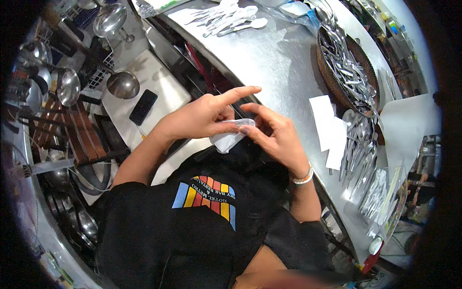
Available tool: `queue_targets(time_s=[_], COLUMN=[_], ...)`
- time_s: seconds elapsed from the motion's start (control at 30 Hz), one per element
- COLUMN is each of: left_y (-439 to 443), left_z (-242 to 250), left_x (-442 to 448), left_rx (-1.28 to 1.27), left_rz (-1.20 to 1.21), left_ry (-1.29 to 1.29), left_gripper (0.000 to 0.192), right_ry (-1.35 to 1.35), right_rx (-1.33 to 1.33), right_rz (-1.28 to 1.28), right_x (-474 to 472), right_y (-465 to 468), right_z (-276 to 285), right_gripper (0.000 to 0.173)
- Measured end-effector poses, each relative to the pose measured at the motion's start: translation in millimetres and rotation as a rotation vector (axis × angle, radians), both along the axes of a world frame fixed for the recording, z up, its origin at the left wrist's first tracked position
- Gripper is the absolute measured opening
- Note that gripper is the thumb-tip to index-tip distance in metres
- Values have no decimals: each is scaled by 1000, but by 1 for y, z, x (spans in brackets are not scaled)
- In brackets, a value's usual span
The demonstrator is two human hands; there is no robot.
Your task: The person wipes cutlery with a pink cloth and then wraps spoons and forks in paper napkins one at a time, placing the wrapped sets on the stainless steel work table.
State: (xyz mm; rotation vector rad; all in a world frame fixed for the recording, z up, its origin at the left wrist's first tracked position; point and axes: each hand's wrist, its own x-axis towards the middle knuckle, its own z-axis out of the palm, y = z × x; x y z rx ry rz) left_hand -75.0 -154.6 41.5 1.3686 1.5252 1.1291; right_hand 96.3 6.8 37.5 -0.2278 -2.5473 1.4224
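A white paper napkin [226, 141] is held at chest height, in front of my black shirt. My left hand [213, 113] has its thumb along the napkin's upper side, while its index finger points out straight. At the napkin's right end, my right hand [272, 130] grips with the thumb, its index finger bent above. Whether anything lies inside the napkin is hidden. Flat white napkins [326, 126] lie on the steel table [288, 72] to the right of my hands. Beside them is a loose pile of metal spoons and forks [361, 144].
A woven basket [321, 57] full of cutlery stands at the far right. Napkin-wrapped cutlery [231, 18] lies at the table's far end, near a plastic bag [288, 14]. On the left, a phone [143, 107] rests on a white surface [162, 83], with metal ladles [122, 85] above.
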Motion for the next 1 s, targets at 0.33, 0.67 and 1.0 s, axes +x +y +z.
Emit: queue_targets(time_s=[0.33, 0.67, 1.0], left_y=[16, 40, 81], left_z=[-6, -1, -17], left_x=[-29, -55, -42], left_rx=[-188, 345, 290], left_rz=[78, 423, 476], left_ry=[-382, 432, 313], left_gripper=[32, 43, 17], right_ry=[-3, 73, 150], right_rx=[-129, -202, -336], right_rz=[-165, -203, -252], right_x=[-23, -65, -68], right_y=[31, 64, 59], right_z=[13, -20, -27], right_gripper=[20, 20, 18])
